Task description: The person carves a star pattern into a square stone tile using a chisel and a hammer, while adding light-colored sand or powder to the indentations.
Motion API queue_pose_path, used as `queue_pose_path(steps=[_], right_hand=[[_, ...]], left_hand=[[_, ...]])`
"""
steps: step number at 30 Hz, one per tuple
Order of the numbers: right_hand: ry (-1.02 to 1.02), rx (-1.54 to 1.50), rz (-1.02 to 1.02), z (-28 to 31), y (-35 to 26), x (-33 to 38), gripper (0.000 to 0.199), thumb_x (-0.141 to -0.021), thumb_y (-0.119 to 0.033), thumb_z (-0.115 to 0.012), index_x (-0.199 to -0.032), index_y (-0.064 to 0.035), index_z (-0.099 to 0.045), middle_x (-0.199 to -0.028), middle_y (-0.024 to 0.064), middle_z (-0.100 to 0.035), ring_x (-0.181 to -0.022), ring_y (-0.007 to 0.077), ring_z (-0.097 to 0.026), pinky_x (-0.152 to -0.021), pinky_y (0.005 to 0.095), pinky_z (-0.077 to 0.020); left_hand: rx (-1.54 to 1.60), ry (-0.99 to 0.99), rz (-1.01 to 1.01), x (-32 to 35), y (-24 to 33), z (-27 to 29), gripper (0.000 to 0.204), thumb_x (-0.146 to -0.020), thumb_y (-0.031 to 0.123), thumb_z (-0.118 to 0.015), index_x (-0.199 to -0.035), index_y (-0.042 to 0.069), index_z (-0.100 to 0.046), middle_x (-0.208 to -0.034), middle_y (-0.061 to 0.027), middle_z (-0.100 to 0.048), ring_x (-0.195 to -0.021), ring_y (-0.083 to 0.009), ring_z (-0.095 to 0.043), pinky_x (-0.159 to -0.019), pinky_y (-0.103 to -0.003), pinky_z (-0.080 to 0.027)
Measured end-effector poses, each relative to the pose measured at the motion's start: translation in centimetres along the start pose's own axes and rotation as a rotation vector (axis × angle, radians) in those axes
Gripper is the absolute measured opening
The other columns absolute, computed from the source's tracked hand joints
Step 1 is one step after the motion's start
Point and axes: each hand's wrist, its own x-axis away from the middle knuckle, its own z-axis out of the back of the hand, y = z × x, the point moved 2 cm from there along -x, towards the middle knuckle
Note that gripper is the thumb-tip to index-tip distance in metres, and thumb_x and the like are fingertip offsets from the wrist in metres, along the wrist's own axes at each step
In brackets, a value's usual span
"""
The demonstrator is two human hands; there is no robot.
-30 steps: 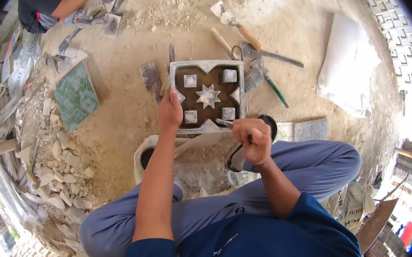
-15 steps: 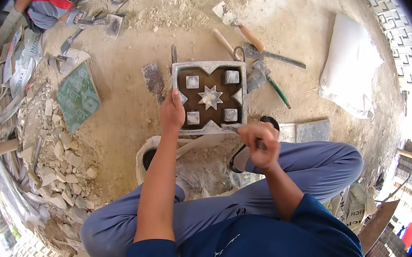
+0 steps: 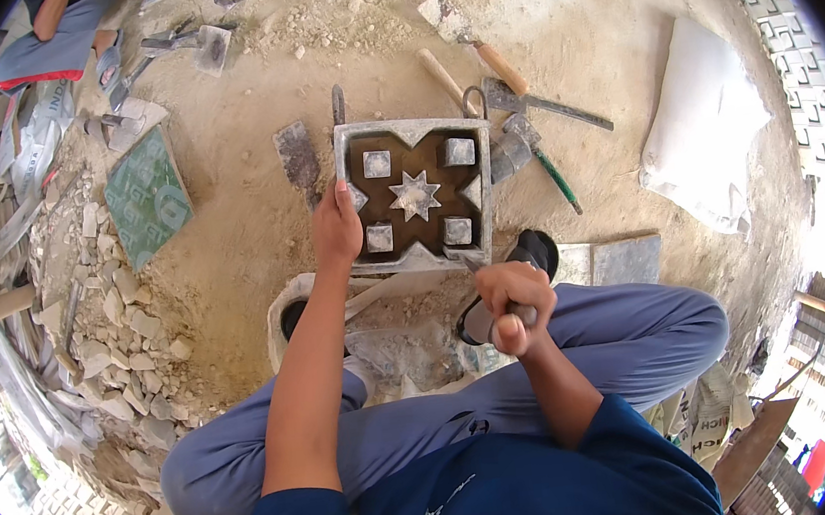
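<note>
A square grey metal mould [image 3: 485, 174] faces up in front of me, above my feet. Inside it a star-shaped post [image 3: 415, 197] stands at the middle, with square posts around it and brown material between them. My left hand [image 3: 336, 227] grips the mould's left wall, thumb on top. Closed around the handle of a narrow-bladed hand tool [image 3: 472, 262] is my right hand [image 3: 512, 305], just below the mould's lower right corner. The tool's tip is at the rim; I cannot tell whether it touches. My fist hides most of the handle.
Beyond the mould lie wooden-handled tools [image 3: 499, 69], a green-handled tool [image 3: 556, 177] and a flat dark blade [image 3: 297, 157]. Broken rubble [image 3: 134, 332] and a green patterned board [image 3: 150, 200] are left, a white sack [image 3: 705, 126] right. Another person [image 3: 58, 43] sits far left.
My right hand has drawn down toward me with the tool, its blade leaving the mould's lower edge. The mould and left hand shifted slightly left in view. The other person has changed posture.
</note>
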Motion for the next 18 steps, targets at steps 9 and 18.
queue_pose_path(steps=[9, 18], right_hand=[[0.043, 0.241, 0.028, 0.5, -1.1, -0.4, 0.013, -0.077, 0.003, -0.061, -0.065, 0.0034, -0.056, -0.059, 0.0127, -0.055, -0.047, 0.0237, -0.053, -0.045, 0.0338, -0.0391], [0.058, 0.157, 0.007, -0.9, 0.7, -0.5, 0.038, -0.079, 0.007, -0.059, -0.058, -0.0088, -0.031, -0.048, 0.0017, -0.038, -0.037, 0.0141, -0.034, -0.037, 0.0281, -0.0244]], left_hand=[[0.031, 0.023, -0.065, 0.1, 0.8, -0.5, 0.055, -0.107, 0.044, -0.031, -0.113, -0.001, -0.061, -0.102, -0.0288, -0.065, -0.098, -0.0512, -0.058, -0.082, -0.051, -0.047], [0.024, -0.009, 0.016, 0.3, 0.4, -0.3, 0.057, -0.106, 0.046, -0.031, -0.112, -0.003, -0.061, -0.101, -0.0284, -0.065, -0.097, -0.0494, -0.059, -0.083, -0.048, -0.047]])
